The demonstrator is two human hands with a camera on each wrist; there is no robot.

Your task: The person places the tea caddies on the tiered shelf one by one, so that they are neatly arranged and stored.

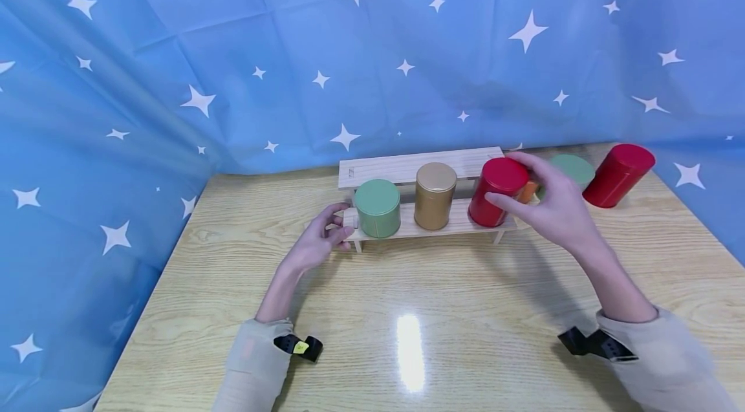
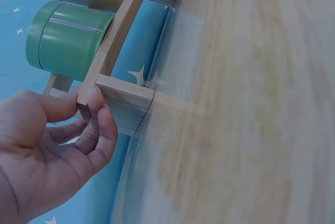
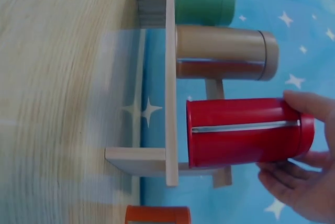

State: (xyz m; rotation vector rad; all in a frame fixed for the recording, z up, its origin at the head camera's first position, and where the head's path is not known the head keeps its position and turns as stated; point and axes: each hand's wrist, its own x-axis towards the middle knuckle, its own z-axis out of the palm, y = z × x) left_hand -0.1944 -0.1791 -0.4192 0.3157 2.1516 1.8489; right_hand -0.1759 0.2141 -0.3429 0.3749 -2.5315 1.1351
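My right hand (image 1: 555, 208) grips a red canister (image 1: 499, 189) near its lid, thumb on one side and fingers on the other. In the right wrist view a thin gap shows between the canister's base and the lower board of a two-step wooden rack (image 1: 419, 171). My left hand (image 1: 311, 245) pinches the left end of that lower board between thumb and curled fingers. On the same board stand a short green canister (image 1: 378, 210), close to the left hand, and a taller gold canister (image 1: 435, 198) in the middle.
Right of the rack, partly behind my right hand, are an orange canister (image 3: 158, 214) and another green canister (image 1: 573, 167). A second red canister (image 1: 619, 176) stands farther right. A blue star-patterned cloth (image 1: 291, 43) hangs behind the wooden table (image 1: 349, 334).
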